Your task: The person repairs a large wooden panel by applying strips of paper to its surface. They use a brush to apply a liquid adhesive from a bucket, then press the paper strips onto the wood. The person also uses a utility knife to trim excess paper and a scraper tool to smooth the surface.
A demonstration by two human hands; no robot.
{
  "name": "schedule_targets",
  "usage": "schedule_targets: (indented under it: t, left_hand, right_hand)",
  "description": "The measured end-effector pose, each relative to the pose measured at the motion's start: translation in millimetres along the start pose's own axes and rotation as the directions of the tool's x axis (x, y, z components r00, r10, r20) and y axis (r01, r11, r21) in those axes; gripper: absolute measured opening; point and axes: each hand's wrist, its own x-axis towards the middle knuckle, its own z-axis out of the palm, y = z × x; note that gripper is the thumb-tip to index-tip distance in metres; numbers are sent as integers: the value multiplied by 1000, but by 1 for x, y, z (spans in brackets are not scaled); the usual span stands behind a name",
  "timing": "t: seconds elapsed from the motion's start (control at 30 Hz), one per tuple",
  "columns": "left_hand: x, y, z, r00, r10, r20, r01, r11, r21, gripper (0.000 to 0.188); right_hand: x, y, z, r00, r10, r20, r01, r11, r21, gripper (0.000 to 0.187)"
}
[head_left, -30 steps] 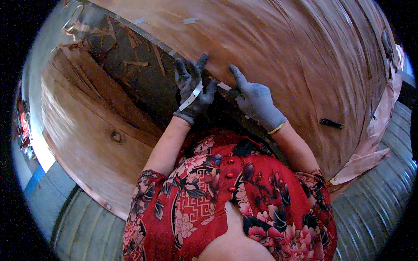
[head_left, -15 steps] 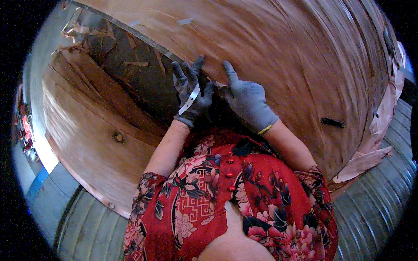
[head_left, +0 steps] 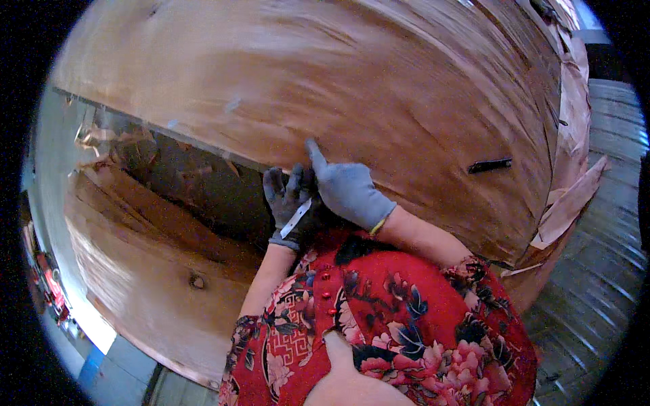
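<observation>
Both my hands wear grey gloves and meet at the near edge of a large brown wood veneer sheet (head_left: 406,108). My left hand (head_left: 288,199) is at the sheet's edge beside the dark gap, its fingers apart and slightly bent. A white tape strip (head_left: 296,218) lies across that glove. Close against it, my right hand (head_left: 351,193) rests on the sheet with its index finger stretched out. The right hand's other fingers are partly hidden, and nothing shows in its grasp. Small pale tape pieces (head_left: 233,104) are on the sheet to the left.
A slim black tool (head_left: 489,165) lies on the sheet to the right. Torn veneer pieces (head_left: 572,196) hang over the right edge above ribbed grey flooring (head_left: 596,271). At left, across a dark gap with scraps (head_left: 145,145), stands another veneer stack (head_left: 156,298).
The view has turned and shifted, so the veneer sheet fills more of it. My hands have come closer together, and the right one now covers part of the left.
</observation>
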Motion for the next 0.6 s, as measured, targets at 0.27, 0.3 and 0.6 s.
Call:
schedule_targets:
  t: [0.27, 0.3, 0.6]
  left_hand:
    - [-12, -3, 10, 999, 26, 36, -28, 999, 32, 48]
    - [-14, -4, 9, 999, 19, 41, -21, 999, 37, 50]
    - [8, 5, -37, 963, 10, 268, -2, 1000, -29, 57]
  right_hand:
    - [-23, -3, 1, 998, 17, 64, -26, 990, 140, 62]
    - [-26, -3, 1, 991, 30, 129, -56, 978, 200, 61]
    - [-78, 102, -33, 938, 348, 5, -167, 439, 883, 52]
